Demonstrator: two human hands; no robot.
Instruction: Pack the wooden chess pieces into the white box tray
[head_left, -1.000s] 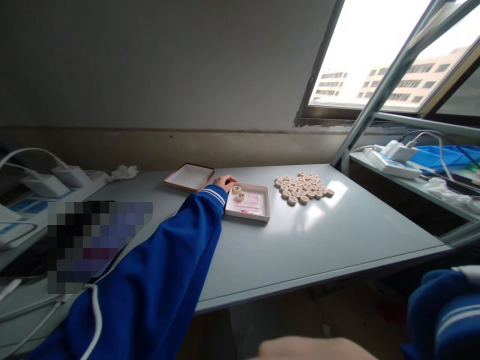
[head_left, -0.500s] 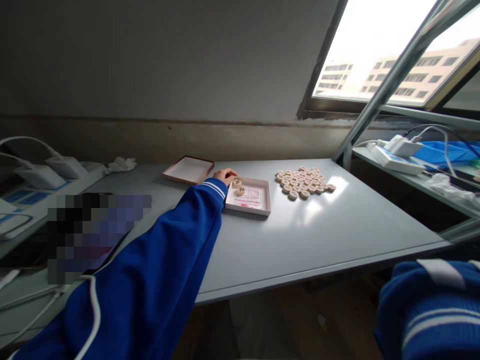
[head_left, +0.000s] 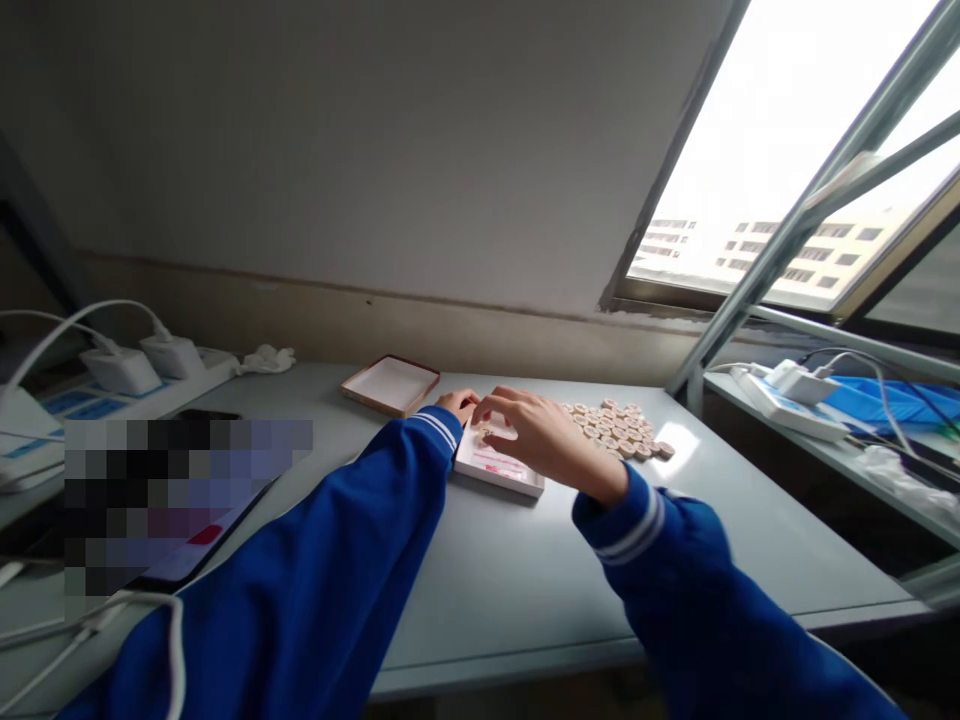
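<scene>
A shallow white box [head_left: 499,480] with red print on its floor lies on the desk. My left hand [head_left: 457,404] holds its far left corner, fingers curled at the rim and partly hidden. Over the box reaches my right hand [head_left: 544,438], its thumb and fingers bent and apart, with nothing seen held. Just under those fingertips is a round wooden Chinese chess piece [head_left: 486,432] inside the box; whether they touch it I cannot tell. Several more Chinese chess pieces [head_left: 619,428] lie flat in a cluster right of the box, partly covered by my right hand.
Behind my left forearm sits the open box lid [head_left: 390,386]. A power strip [head_left: 214,368] with chargers and a blurred-out device [head_left: 180,500] occupy the desk's left side. On the right stand a metal frame post [head_left: 739,290] and a side shelf [head_left: 885,500] with another strip.
My right hand has come in from the lower right and is now over the box. My left hand stays at the box's corner. The view has tilted up somewhat.
</scene>
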